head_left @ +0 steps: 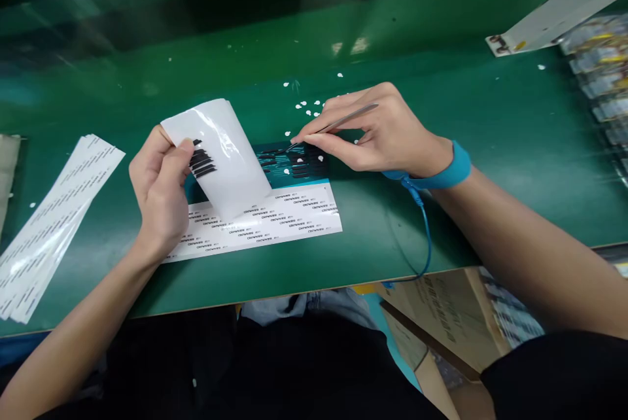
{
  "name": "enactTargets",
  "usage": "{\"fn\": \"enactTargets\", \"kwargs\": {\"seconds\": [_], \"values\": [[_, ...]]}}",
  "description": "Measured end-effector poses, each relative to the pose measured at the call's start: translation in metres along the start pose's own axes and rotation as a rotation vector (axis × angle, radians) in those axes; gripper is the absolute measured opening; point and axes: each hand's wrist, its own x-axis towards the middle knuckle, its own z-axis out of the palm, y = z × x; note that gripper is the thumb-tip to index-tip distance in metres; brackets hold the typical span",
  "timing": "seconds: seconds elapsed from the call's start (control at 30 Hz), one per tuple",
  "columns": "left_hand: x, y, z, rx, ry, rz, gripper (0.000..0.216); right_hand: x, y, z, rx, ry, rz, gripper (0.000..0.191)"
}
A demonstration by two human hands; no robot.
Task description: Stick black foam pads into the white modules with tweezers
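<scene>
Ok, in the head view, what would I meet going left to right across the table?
White strips, left hand, held sheet, right hand, blue wristband, white bar.

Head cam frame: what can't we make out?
Head view, thin metal tool in the right hand: tip too small to tell if it grips anything.
Head view, teal sheet: partly hidden behind the curled white sheet.
Head view, printed sheet: left end hidden by the left hand.
Head view, parts at far right: blurred, cut off by the right edge.
</scene>
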Motion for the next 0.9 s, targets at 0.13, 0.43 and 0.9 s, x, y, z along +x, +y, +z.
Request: {"fn": "enactTargets", "kwargs": {"seconds": [0.13,0.43,0.9], "values": [[-0.001,-0.003,-0.002,-0.031,-0.023,0.021,0.011,0.0,0.0,0.0,-0.005,-0.028,0.007,0.028],[0.003,-0.009,0.007,0.305,-0.63,0.194,0.027,0.002,-0.001,-0.001,-0.037,-0.048,-0.033,0.033],[-0.001,-0.008,0.016,0.642,-0.885,0.431,0.033,0.003,-0.006,-0.008,-0.018,0.054,0.043,0.03]]}}
